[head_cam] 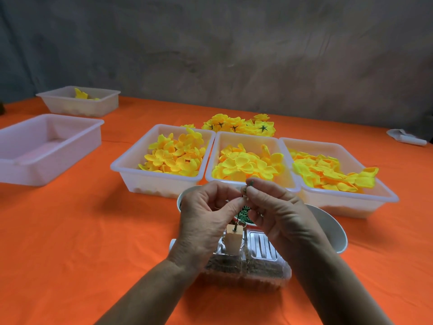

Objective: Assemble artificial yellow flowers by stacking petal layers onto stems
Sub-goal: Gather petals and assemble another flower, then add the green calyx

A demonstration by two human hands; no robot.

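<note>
My left hand (206, 214) and my right hand (274, 207) meet above the table's near middle, fingertips together. Both pinch a thin green stem (250, 184) whose tip shows above my right thumb. Below them a wooden block (233, 239) with a pin stands on a clear plastic box (262, 261). A cup of green parts (243, 213) is mostly hidden behind my fingers. Three white trays of yellow petals sit beyond: left tray (121, 168), middle tray (212, 174), right tray (389, 198). Finished yellow flowers (239, 125) lie behind the trays.
An empty white tray (14, 160) stands at the left, and another tray (58, 99) with a few yellow pieces lies farther back. A white bowl (332, 228) sits under my right wrist. A white object (407, 138) lies at the far right on the orange tablecloth.
</note>
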